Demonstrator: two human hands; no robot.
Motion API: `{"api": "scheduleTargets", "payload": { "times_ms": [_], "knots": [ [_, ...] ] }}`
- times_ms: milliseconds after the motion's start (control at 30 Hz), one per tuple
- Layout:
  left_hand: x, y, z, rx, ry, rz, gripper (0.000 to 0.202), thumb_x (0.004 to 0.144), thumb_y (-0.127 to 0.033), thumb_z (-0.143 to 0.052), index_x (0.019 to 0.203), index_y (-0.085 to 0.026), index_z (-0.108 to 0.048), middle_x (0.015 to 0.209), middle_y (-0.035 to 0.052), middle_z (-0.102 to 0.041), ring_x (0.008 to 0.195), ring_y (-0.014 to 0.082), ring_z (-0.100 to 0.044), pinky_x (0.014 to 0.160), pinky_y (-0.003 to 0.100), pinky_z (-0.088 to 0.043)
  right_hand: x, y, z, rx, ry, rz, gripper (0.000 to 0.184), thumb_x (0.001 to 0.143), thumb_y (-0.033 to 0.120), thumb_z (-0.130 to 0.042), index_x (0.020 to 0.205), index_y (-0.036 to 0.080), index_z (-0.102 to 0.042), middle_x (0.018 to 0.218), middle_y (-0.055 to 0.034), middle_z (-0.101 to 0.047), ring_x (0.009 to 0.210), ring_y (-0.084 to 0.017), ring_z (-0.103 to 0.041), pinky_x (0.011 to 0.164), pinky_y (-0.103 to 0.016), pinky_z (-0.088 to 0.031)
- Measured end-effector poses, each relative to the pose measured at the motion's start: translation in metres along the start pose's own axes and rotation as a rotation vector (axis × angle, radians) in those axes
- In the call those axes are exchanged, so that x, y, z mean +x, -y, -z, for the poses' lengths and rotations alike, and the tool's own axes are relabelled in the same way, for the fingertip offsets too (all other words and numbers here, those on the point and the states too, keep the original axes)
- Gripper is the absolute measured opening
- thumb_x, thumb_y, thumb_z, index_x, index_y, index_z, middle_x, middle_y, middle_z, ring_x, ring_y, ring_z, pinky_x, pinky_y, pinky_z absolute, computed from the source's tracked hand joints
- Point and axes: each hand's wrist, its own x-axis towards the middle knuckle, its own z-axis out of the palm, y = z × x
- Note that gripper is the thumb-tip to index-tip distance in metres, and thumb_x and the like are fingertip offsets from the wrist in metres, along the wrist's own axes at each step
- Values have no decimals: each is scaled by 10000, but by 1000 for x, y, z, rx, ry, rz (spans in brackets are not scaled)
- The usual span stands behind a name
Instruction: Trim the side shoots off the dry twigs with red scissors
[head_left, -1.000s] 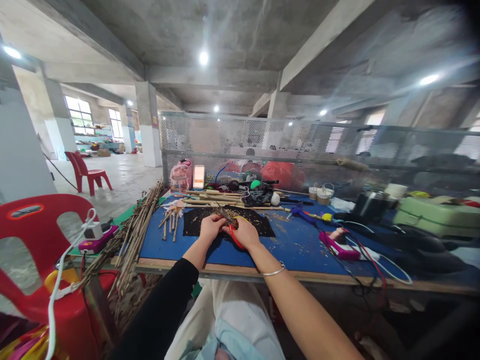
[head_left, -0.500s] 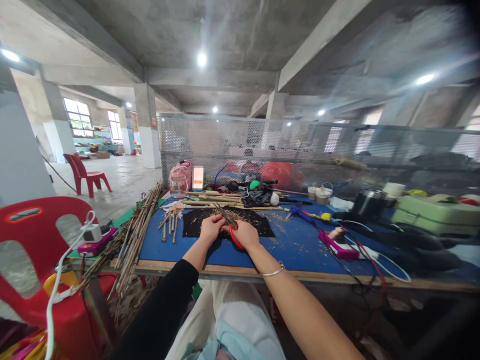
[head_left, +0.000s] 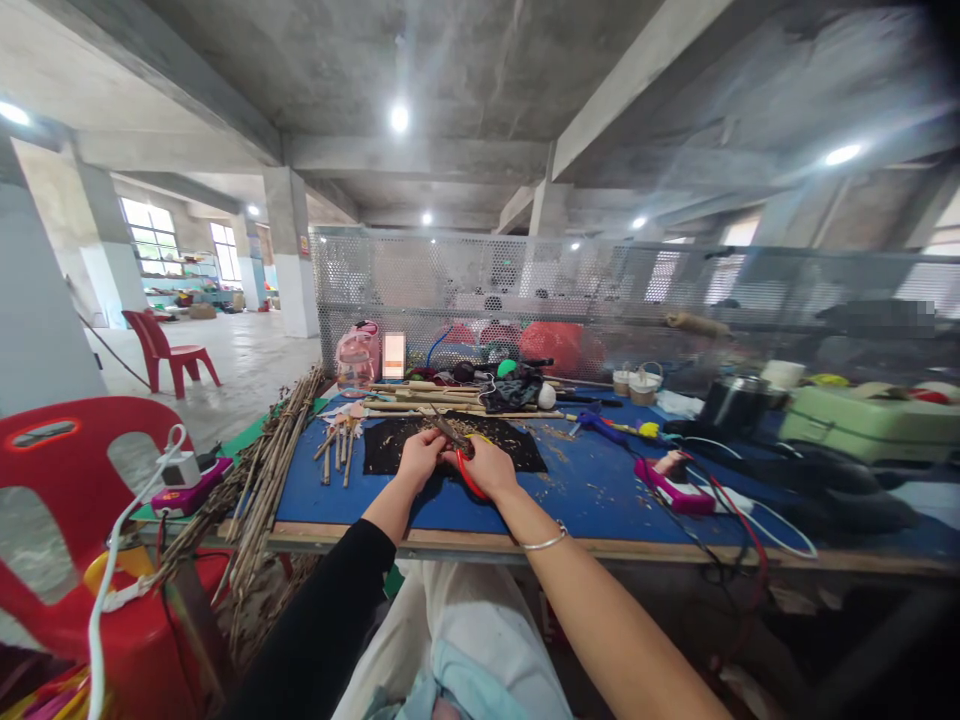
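Over a dark cloth (head_left: 382,455) strewn with small plant clippings, both hands meet near the table's front. My right hand (head_left: 486,468) is closed around red-handled scissors (head_left: 471,480), whose blades point away and slightly left. Beside it, my left hand (head_left: 421,455) is pinched close to the blades; whatever sits between its fingertips is too small to make out. Left of the cloth lie several short cut sticks (head_left: 341,450). Behind it, longer sticks (head_left: 420,392) stretch across the blue tabletop (head_left: 585,500).
A bundle of long dry stalks (head_left: 274,470) lies over the table's left edge. Purple power strips (head_left: 191,487) with cables sit at the left corner and on the right (head_left: 679,488). A glue gun (head_left: 600,428), a green box (head_left: 862,425) and a mesh screen (head_left: 465,265) stand beyond.
The view has shifted very slightly. Both hands and the scissors keep nearly the same place over the dark cloth.
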Motion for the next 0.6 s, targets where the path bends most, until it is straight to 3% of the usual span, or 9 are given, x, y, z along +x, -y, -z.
{"api": "scheduleTargets", "payload": {
  "times_ms": [267,600],
  "knots": [
    [-1,-1,0,-44,-15,40,226,594,-295,-695,732,-118,-666,638,41,-627,519,86,-524,517,198,-437,-1,4,5,-34,40,-39,622,684,730,-380,943,200,-577,921,-94,-646,880,-230,-597,702,-284,-406],
    [3,-1,3,-31,-158,16,263,553,-260,-714,753,-97,-666,625,46,-628,505,79,-517,488,184,-409,-2,4,5,-68,46,-22,596,690,718,-389,916,202,-581,902,-91,-650,864,-233,-602,708,-292,-409]
  ]
}}
